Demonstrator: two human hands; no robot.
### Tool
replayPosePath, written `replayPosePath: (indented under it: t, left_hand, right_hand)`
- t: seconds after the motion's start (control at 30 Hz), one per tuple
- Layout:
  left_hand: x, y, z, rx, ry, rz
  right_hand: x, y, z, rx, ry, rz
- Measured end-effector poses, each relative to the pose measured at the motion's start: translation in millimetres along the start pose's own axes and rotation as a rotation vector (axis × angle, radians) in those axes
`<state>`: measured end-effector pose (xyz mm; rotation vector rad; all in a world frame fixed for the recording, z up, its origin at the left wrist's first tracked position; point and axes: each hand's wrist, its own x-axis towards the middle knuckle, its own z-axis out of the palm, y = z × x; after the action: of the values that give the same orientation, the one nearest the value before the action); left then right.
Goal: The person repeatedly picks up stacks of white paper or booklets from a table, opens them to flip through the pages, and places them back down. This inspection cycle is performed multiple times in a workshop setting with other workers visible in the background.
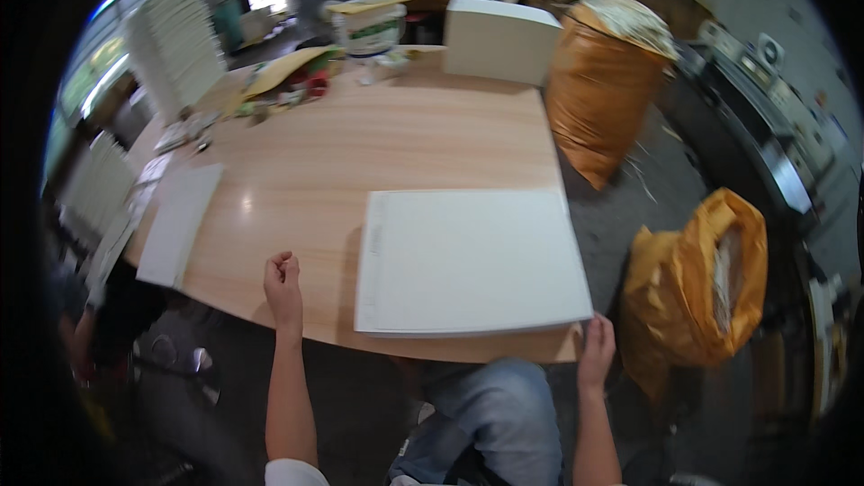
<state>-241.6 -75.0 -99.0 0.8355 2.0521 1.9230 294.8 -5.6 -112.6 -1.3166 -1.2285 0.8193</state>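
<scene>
A thick, flat stack of large white sheets (472, 261) lies near the table's front right edge, with faint marks along its left side. My right hand (597, 351) is at the stack's near right corner, its fingers closed against that corner. How many sheets it pinches, if any beyond the top one, is too small to tell. To the left of the stack, my left hand (283, 286) hovers by the table's front edge, curled into a loose fist. Nothing shows in it, and it is apart from the stack.
White sheets (180, 225) lie at the table's left edge. Tall white stacks (175, 45) stand behind them. At the back are a white bucket (371, 29), a yellow sheet (283, 70) over clutter, and a white block (499, 40). Orange sacks (603, 90) and yellow sacks (693, 288) flank the right side.
</scene>
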Motion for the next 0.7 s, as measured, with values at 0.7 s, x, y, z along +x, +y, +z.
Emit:
replayPosePath:
  t: [0.7]
  left_hand:
    - [-147, 148, 192, -0.03, -0.947, 0.67]
  right_hand:
    - [52, -114, 10, -0.383, -0.27, -0.241]
